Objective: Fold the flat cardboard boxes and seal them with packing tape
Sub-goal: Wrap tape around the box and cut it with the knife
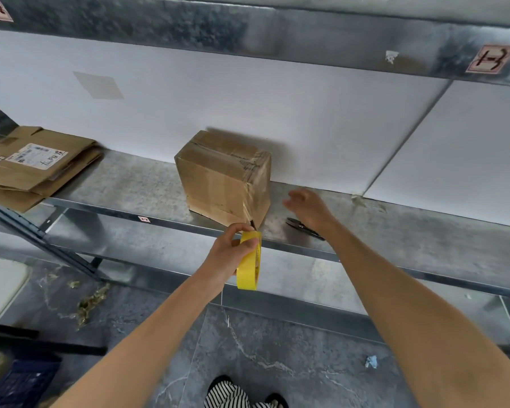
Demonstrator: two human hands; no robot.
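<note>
A folded brown cardboard box (224,175) stands on the metal shelf (130,187), wrapped with clear tape over its right corner. My left hand (227,254) grips a yellow roll of packing tape (249,263) just below the box's front corner, and a strip of tape runs from the roll up to the box. My right hand (306,209) hovers with its fingers spread, right of the box and above black scissors (302,228) lying on the shelf.
A stack of flat cardboard boxes (33,166) with a shipping label lies at the shelf's left end. A white wall panel (277,107) backs the shelf, and another metal shelf (248,30) runs overhead. Debris and a dark crate (21,384) lie on the floor.
</note>
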